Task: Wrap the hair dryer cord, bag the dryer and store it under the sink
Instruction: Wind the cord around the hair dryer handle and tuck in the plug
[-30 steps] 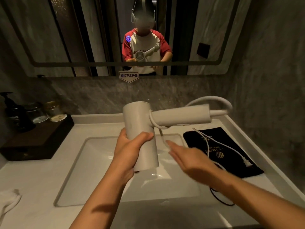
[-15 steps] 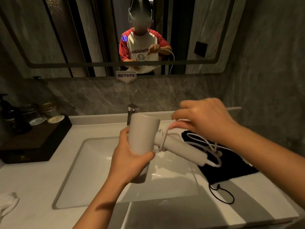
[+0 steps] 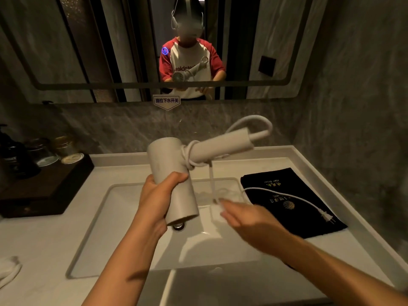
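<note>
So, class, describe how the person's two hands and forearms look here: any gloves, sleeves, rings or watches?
Both the left hand and the right hand are bare, without gloves or visible rings. The forearms are uncovered, no watch showing. The mirror reflection shows short red sleeves on a white shirt.

White counter (image 3: 44,246), black bag (image 3: 284,202), dark tray (image 3: 46,188), white cloth (image 3: 8,268)
</note>
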